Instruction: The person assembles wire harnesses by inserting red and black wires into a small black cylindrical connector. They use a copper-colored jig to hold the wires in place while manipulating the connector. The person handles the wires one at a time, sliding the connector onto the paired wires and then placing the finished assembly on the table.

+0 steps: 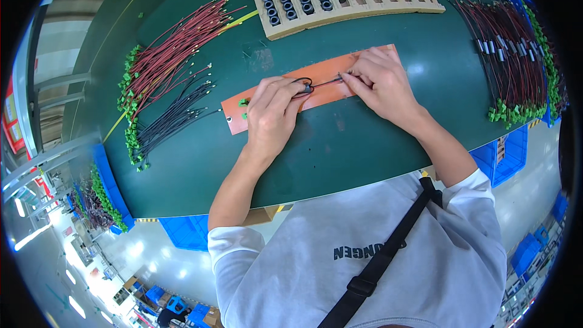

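On the orange board point(328, 98), a black wire point(325, 81) is stretched between my hands and looped near a small black ring point(308, 88). My left hand point(272, 109) is closed, its fingertips pinching the wire at the loop and ring. At the wire's other end, my right hand point(382, 85) pinches with thumb and forefinger; the exact tip is hard to see. Green connectors point(244, 103) show on the board just left of my left hand, partly hidden by it.
Ahead stands a cardboard tray point(291, 26) with rows of black rings. Red wires point(176, 48) and black wires point(170, 123) with green connectors lie left on the green table point(340, 152). Finished-looking wire bundles point(507, 61) lie far right, near blue bins point(510, 152).
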Demonstrator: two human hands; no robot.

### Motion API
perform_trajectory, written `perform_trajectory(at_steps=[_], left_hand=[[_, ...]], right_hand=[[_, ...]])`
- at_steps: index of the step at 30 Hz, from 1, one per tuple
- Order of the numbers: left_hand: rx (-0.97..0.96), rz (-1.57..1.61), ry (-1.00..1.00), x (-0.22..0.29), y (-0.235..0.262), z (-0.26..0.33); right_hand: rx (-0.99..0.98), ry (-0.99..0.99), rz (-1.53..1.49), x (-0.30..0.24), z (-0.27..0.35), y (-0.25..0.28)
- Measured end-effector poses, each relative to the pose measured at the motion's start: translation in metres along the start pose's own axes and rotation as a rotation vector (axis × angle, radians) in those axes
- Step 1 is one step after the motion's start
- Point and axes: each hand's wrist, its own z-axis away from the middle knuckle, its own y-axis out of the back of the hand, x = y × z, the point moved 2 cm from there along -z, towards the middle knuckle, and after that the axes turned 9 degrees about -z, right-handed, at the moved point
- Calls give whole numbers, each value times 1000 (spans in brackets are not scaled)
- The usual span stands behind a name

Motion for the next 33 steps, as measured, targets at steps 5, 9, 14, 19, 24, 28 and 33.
perform_trajectory(at_steps=[5, 9, 14, 19, 24, 28, 33], left_hand=[[-40, 153, 191, 3, -9, 0], [-88, 220, 229, 8, -20, -6], [-87, 274, 216, 13, -34, -12], [-9, 222, 32, 17, -38, -17], [-71, 368, 283, 20, -39, -18], [-171, 456, 496, 20, -37, -24], [-393, 428, 548, 16, -26, -45]], right_hand=[[-89, -55, -27, 2, -1, 7], [-66, -41, -29, 9, 1, 16], [-55, -33, -33, 17, 5, 27], [52, -42, -46, 19, 6, 27], [93, -57, -75, 23, 5, 22], [151, -176, -185, 32, 16, 27], [130, -191, -199, 36, 17, 28]])
